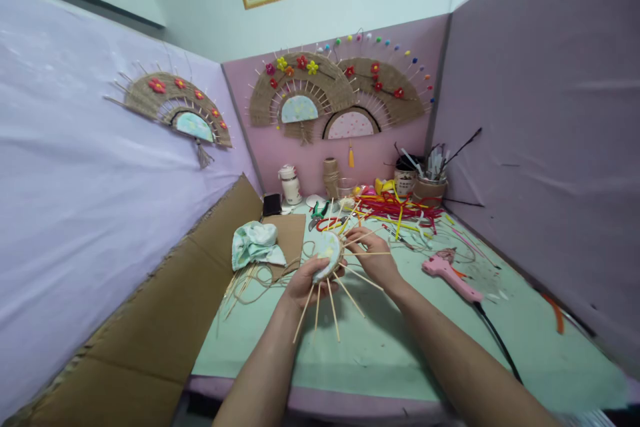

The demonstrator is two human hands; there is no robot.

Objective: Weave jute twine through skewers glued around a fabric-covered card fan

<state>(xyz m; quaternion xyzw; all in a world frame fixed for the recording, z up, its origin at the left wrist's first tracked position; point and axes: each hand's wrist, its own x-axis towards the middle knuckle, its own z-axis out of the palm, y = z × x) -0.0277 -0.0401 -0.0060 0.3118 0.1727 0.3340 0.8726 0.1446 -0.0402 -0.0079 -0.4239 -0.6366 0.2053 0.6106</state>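
My left hand (306,280) grips a half-round, pale fabric-covered fan base (327,255), its thumb on the face and its fingers underneath. Thin wooden sticks (333,310) radiate from the curved edge of the base, pointing up, right and toward me. At the right side of the base, my right hand (373,255) is closed with its fingertips among the sticks near the rim. Which stick or strand those fingers pinch is too small to make out. Beige twine (260,290) lies in loops on the table to the left of the base.
A pink glue gun (453,277) with a black cord lies at right. Red-handled scissors (329,223), red pipe cleaners (400,208) and a twine spool (331,177) are farther back. Crumpled fabric (257,245) rests on cardboard at left. Finished fans (300,87) hang on the partitions.
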